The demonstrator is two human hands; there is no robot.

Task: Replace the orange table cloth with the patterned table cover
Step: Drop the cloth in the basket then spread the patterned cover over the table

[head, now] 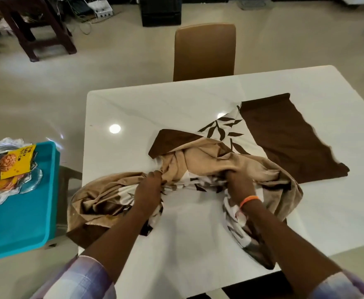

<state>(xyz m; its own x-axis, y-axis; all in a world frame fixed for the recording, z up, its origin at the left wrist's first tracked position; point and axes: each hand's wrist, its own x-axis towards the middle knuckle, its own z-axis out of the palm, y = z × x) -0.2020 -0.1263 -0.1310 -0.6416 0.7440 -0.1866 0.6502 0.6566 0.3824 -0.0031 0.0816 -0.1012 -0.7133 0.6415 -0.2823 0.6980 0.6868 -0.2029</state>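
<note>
On the white table [116,108], the left hand [147,188] and right hand [239,184] are both clenched on bunched folds of the patterned table cover [198,160], which lies half crumpled, its brown border spread toward the far right. Off to the left, a teal tray [25,212] holds a glass dish [29,182] with a snack packet [13,162]. Both forearms reach forward, knuckles up

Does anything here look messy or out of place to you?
The patterned table cover is bunched in a crumpled heap on the white table, not spread flat. Both hands, left and right, grip its folds. Nothing looks spilled or damaged.
</note>
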